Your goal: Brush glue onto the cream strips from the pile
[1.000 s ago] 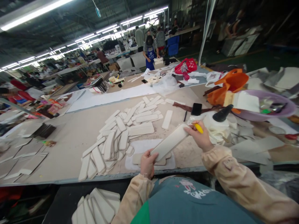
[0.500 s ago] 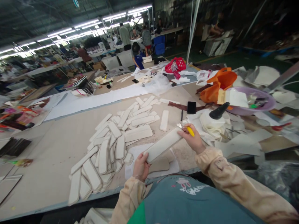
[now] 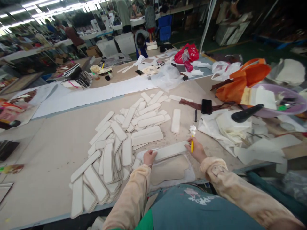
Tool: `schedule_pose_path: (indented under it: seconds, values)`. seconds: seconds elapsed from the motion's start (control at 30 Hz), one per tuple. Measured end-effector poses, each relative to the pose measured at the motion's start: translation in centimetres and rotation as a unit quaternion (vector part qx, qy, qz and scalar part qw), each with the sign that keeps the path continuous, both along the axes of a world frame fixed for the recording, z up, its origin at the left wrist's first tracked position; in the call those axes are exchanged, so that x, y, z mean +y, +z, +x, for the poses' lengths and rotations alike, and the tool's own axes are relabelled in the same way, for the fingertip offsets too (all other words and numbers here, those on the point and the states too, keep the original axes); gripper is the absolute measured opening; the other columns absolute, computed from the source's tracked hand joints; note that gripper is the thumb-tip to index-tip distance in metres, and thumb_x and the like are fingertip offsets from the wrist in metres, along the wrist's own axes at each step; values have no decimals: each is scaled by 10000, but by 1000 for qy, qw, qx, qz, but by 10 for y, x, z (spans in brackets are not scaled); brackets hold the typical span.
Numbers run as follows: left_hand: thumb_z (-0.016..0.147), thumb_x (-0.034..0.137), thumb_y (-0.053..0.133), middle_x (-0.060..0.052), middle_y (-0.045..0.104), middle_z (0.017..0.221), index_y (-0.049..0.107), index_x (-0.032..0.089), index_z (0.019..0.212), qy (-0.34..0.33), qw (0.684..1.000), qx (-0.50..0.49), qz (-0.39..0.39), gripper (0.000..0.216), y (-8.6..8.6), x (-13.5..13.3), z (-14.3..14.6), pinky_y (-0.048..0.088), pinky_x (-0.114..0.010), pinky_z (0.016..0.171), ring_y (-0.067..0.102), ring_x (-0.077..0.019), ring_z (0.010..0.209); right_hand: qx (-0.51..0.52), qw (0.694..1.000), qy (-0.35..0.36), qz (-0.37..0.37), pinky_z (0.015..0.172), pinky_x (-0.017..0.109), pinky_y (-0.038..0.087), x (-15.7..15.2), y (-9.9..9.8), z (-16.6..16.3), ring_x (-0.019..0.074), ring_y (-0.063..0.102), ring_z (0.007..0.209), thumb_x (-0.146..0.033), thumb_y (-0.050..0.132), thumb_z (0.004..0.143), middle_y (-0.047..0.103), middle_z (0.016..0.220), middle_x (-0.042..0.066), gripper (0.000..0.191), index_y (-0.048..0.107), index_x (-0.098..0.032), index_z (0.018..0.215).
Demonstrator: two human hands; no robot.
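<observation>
Both hands grip a long, off-white rounded strip (image 3: pixel 170 151), one at each end. My left hand (image 3: pixel 150 158) is closed on its left end, thumb on top. My right hand (image 3: pixel 196 149) pinches the right end and also keeps a yellow-handled tool (image 3: pixel 192 146) in its fingers; the tool's kind is unclear. Just below the strip, a larger beige rounded panel (image 3: pixel 169 171) lies on a white sheet (image 3: pixel 190 174) at the table edge. To the left spreads a heap of similar off-white strips (image 3: pixel 109 159). A single strip (image 3: pixel 176 121) lies apart beyond my hands.
A black phone (image 3: pixel 206 106), a dark pen-like stick (image 3: pixel 195 115) and crumpled foil (image 3: pixel 192 130) lie beyond my right hand. Farther right are white cloth with a black-handled object (image 3: pixel 248 113), an orange bag (image 3: pixel 249 78) and a purple basin (image 3: pixel 294 110). A co-worker (image 3: pixel 141 41) bends over the far table end.
Both hands have moved the strip away from my body and turned it closer to level. More of the beige panel beneath now shows. My view has tilted downward.
</observation>
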State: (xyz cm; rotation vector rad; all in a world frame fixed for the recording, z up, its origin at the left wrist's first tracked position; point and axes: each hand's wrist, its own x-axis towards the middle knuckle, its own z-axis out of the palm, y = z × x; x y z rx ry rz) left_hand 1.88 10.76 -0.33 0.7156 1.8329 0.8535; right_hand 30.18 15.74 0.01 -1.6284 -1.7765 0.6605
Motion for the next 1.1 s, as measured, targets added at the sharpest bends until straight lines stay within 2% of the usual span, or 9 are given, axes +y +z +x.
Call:
schedule_pose_path:
  seconds: [0.13, 0.23, 0.37, 0.47, 0.53, 0.67, 0.77, 0.87, 1.1]
  values:
    - [619, 229, 685, -32, 649, 685, 665, 158, 714, -68, 991, 111, -29, 119, -18, 23, -8, 424, -294, 735, 591, -192, 749, -48, 999, 4, -10, 653, 360, 492, 2, -28, -6, 204, 598, 661, -240, 538, 748, 591, 767, 16, 241, 470, -223, 979]
    - [669, 230, 655, -72, 686, 816, 680, 164, 818, -116, 977, 172, -48, 165, -23, 29, -8, 408, -318, 812, 603, -223, 844, -52, 999, 6, -12, 794, 407, 482, 3, -38, -7, 242, 607, 874, -170, 530, 730, 616, 928, 61, 271, 481, -228, 991]
    - [727, 256, 602, -113, 692, 915, 679, 168, 905, -171, 958, 219, -65, 213, -24, 30, -6, 394, -332, 847, 606, -254, 912, -36, 999, 29, 10, 961, 442, 409, -3, -37, -17, 271, 489, 1154, -119, 519, 725, 558, 1190, 100, 264, 480, -224, 964]
    - [754, 271, 563, -137, 687, 940, 671, 159, 951, -197, 948, 240, -71, 252, -23, 30, -4, 397, -349, 841, 606, -281, 937, 32, 998, 58, 13, 936, 444, 436, -12, -34, -43, 249, 525, 1115, -118, 507, 744, 552, 1201, 103, 285, 448, -224, 1002]
    - [766, 281, 543, -147, 685, 950, 661, 151, 986, -205, 943, 251, -75, 282, -22, 30, -3, 403, -359, 829, 608, -294, 937, 72, 991, 110, -12, 905, 417, 459, -16, -32, -65, 230, 532, 1106, -107, 504, 740, 549, 1193, 98, 326, 427, -225, 1034]
    - [771, 293, 538, -128, 693, 932, 655, 172, 1001, -212, 937, 266, -79, 285, -22, 29, -2, 413, -348, 811, 618, -286, 913, 92, 977, 183, -59, 857, 357, 474, -16, -33, -93, 193, 566, 1001, -51, 503, 679, 577, 1080, 55, 379, 433, -237, 1002]
    - [772, 288, 543, -127, 694, 941, 659, 174, 993, -212, 937, 268, -75, 275, -23, 29, -2, 411, -345, 820, 616, -285, 926, 88, 981, 155, -72, 814, 354, 481, -9, -41, -84, 186, 585, 880, -25, 496, 636, 583, 952, 34, 401, 440, -234, 973]
    - [769, 272, 549, -146, 687, 968, 659, 157, 999, -206, 940, 261, -71, 279, -24, 29, -3, 406, -359, 841, 610, -297, 945, 78, 986, 121, -87, 747, 342, 496, -3, -52, -57, 182, 589, 795, -18, 479, 619, 572, 865, 31, 412, 435, -219, 976]
    - [722, 226, 613, -107, 699, 924, 681, 183, 929, -165, 954, 236, -81, 222, -22, 30, -1, 391, -339, 877, 605, -268, 949, 72, 989, 77, -100, 791, 364, 497, 1, -65, -14, 190, 603, 847, -51, 462, 609, 565, 909, 51, 386, 448, -200, 964]
